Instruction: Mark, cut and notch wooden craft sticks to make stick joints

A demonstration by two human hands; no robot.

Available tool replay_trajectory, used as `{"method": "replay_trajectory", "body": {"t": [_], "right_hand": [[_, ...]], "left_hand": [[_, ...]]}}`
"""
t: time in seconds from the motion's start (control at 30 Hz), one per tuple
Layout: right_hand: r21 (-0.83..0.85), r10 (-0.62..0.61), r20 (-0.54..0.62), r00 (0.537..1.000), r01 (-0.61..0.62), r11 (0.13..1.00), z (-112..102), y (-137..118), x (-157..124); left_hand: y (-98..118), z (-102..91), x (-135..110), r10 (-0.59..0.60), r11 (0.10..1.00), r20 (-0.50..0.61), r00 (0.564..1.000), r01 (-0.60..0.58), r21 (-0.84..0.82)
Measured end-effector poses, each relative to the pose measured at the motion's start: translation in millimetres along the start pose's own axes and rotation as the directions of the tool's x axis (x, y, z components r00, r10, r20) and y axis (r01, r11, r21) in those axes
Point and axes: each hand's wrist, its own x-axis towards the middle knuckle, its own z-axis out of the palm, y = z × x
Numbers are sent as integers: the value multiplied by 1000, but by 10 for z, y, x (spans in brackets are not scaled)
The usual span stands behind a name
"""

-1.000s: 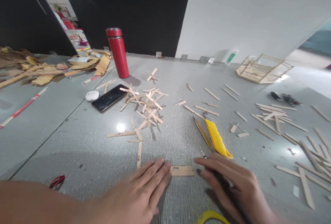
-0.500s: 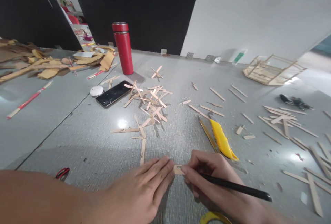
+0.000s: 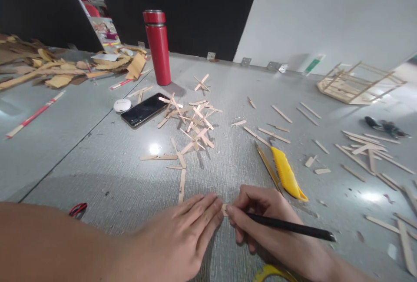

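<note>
My left hand (image 3: 195, 225) lies flat with its fingers stretched out together, resting on a small wooden craft stick (image 3: 224, 209). Only a short end of that stick shows between my two hands. In a writing grip, my right hand (image 3: 257, 214) is closed around a slim black pen-like tool (image 3: 293, 226); its tip is hidden by the fingers. Beyond my left fingertips, a craft stick (image 3: 182, 184) lies at the end of a jointed row of sticks. A yellow utility knife (image 3: 286, 175) lies past my right hand, beside a thin brass-coloured tool (image 3: 269, 168).
A heap of craft sticks (image 3: 198, 121) lies ahead, by a phone (image 3: 145, 110), white case (image 3: 122, 105) and red flask (image 3: 158, 51). More sticks (image 3: 365, 145) and a wooden frame (image 3: 361, 84) are on the right. A yellow tape roll (image 3: 272, 271) sits at the near edge.
The view has shifted slightly, so most table items appear higher and those on the right farther right. My right hand sits closer to my left, and less of the stick between them shows.
</note>
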Motion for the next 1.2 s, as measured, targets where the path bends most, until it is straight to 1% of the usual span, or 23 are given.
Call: {"method": "replay_trajectory", "body": {"t": [0.07, 0.13, 0.27, 0.37, 0.5, 0.63, 0.73, 0.83, 1.2], "right_hand": [[-11, -33, -3, 999, 33, 999, 3, 25, 5], [-32, -65, -31, 997, 64, 997, 14, 42, 17], [-144, -141, -93, 986, 127, 981, 50, 41, 48], [-242, -228, -118, 966, 195, 951, 75, 44, 60], [-359, -308, -158, 938, 236, 903, 87, 83, 62], [-405, -358, -138, 923, 277, 871, 80, 109, 69], [-451, -408, -131, 904, 312, 836, 71, 111, 80], [-466, -431, -135, 892, 326, 822, 65, 122, 92], [-489, -437, -125, 891, 328, 808, 70, 112, 76]], "left_hand": [[13, 23, -4, 1, 1000, -5, 1000, -1, 16], [25, 42, -10, 4, 1000, -4, 1000, -4, 29], [42, 65, -40, 0, 999, -13, 1000, 0, 34], [40, 71, -59, -1, 999, -30, 1000, 2, 32], [32, 66, -51, -2, 1000, -26, 1000, 2, 24], [39, 61, -46, -6, 1000, -20, 1000, 6, 25], [40, 64, -51, -2, 1000, -13, 1000, 3, 25], [37, 68, -47, -4, 1000, -17, 1000, 5, 26], [45, 65, -55, -5, 1000, -23, 1000, 5, 15]]}}
